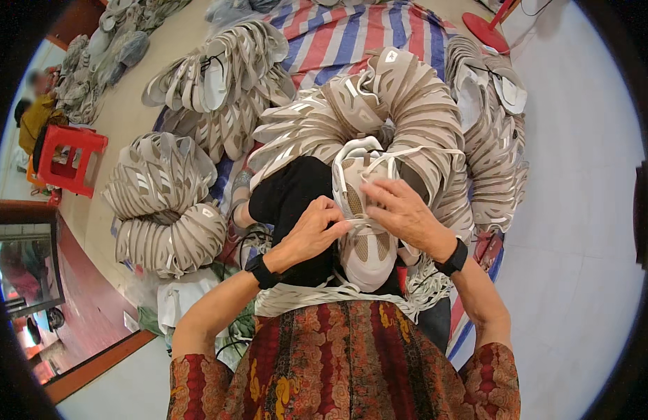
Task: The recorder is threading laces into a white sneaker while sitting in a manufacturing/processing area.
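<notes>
A beige and white sneaker (369, 255) rests on my lap, toe toward me, with pale laces partly threaded through it. My left hand (315, 227) is closed, pinching the shoelace (359, 223) at the shoe's left side. Over the tongue and eyelets, my right hand (406, 215) has its fingers bent around the lace; its fingertips are partly hidden. A loose lace end runs out to the right above that hand. A bundle of loose white laces (296, 301) lies across my lap.
Curved rows of nested shoe uppers (425, 105) stand just beyond my knees, with more stacks (173, 238) to the left and right. They sit on a striped sheet (366, 31). A red stool (73, 159), a framed mirror-like panel (30, 262) and another person (37, 119) are left.
</notes>
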Demonstrator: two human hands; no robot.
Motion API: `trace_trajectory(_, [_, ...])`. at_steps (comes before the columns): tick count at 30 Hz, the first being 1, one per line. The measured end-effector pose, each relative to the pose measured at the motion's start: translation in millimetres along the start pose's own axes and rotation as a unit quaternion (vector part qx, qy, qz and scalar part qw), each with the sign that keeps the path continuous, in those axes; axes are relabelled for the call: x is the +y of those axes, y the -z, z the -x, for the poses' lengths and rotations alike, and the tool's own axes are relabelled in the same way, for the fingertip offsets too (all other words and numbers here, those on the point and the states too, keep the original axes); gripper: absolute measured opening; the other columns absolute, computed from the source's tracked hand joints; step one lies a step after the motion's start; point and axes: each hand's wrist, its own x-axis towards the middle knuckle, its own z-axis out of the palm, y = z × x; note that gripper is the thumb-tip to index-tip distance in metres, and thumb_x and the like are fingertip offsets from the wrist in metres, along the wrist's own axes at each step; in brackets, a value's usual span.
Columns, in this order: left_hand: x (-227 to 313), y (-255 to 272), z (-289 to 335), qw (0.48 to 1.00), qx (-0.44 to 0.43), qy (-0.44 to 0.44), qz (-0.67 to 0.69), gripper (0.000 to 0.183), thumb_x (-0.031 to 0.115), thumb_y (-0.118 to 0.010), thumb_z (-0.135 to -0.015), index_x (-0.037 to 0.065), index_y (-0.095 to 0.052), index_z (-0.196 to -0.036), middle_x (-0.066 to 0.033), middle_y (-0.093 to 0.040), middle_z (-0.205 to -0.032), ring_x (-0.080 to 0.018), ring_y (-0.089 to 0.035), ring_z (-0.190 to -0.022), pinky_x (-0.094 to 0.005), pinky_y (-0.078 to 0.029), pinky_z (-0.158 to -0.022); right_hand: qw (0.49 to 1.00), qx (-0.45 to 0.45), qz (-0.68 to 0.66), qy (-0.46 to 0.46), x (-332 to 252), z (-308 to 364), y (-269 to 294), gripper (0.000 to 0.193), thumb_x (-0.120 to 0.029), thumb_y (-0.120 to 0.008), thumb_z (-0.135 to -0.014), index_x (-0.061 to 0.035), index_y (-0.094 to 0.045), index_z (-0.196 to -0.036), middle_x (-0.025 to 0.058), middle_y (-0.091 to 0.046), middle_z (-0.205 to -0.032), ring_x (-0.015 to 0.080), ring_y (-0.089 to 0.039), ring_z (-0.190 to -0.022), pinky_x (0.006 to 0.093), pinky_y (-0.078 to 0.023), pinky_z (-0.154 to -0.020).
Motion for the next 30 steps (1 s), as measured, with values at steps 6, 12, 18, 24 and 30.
trace_trajectory(6, [5.5, -2.5, -0.8, 0.999, 0.039, -0.007, -0.005, 0.015, 0.017, -0.060, -0.080, 0.003, -0.055, -0.086, -0.0079, -0.047, -0.092, -0.0201, -0.048, -0.084, -0.0304, -0.041, -0.073, 0.985, 0.103, -0.070, -0.119, 35.8, 27.3, 14.1, 0.010, -0.005, -0.055, -0.068, -0.0012, -0.054, -0.078, 0.0101, -0.058, -0.094, 0.0268, -0.054, -0.091, 0.0351, -0.043, -0.080])
trace_trajectory(12, [18.4, 2.2, -24.7, 0.965, 0.171, -0.168, -0.110, 0.018, -0.004, -0.060, -0.071, 0.000, -0.053, -0.088, -0.0132, -0.053, -0.088, -0.0309, -0.051, -0.086, -0.0350, -0.042, -0.076, 0.955, 0.029, -0.208, -0.207, 21.8, 26.5, 22.0, 0.019, -0.003, -0.053, -0.069, 0.0012, -0.051, -0.087, 0.0131, -0.058, -0.077, 0.0268, -0.058, -0.076, 0.0334, -0.045, -0.068])
trace_trajectory(18, [29.7, -16.3, -61.1, 0.951, 0.198, -0.228, -0.073, 0.018, -0.005, -0.059, -0.072, 0.000, -0.052, -0.088, -0.0119, -0.051, -0.086, -0.0269, -0.053, -0.078, -0.0335, -0.044, -0.069, 0.555, 0.068, -0.725, -0.401, 25.8, 10.8, 22.3, 0.019, -0.007, -0.053, -0.081, -0.0063, -0.049, -0.100, -0.0066, -0.041, -0.056, 0.0017, -0.037, -0.045, 0.0186, -0.031, -0.043])
trace_trajectory(24, [23.7, -25.0, -67.9, 0.968, 0.165, -0.179, -0.058, 0.015, -0.004, -0.060, -0.070, 0.003, -0.054, -0.082, -0.0090, -0.048, -0.080, -0.0238, -0.052, -0.071, -0.0300, -0.044, -0.062, 0.782, 0.068, -0.499, -0.366, 45.4, 33.6, 27.3, 0.032, -0.009, -0.060, -0.077, -0.0077, -0.051, -0.108, -0.0045, -0.035, -0.052, 0.0052, -0.034, -0.044, 0.0228, -0.030, -0.043])
trace_trajectory(30, [21.0, -32.8, -64.5, 0.960, 0.110, -0.229, -0.121, 0.014, -0.001, -0.065, -0.064, 0.004, -0.058, -0.075, -0.0079, -0.049, -0.079, -0.0239, -0.053, -0.073, -0.0309, -0.045, -0.063, 0.968, -0.153, -0.161, -0.118, 50.1, 24.4, 20.7, 0.051, -0.024, -0.072, -0.063, -0.0118, -0.051, -0.108, 0.0099, -0.058, -0.079, 0.0321, -0.057, -0.077, 0.0408, -0.042, -0.061])
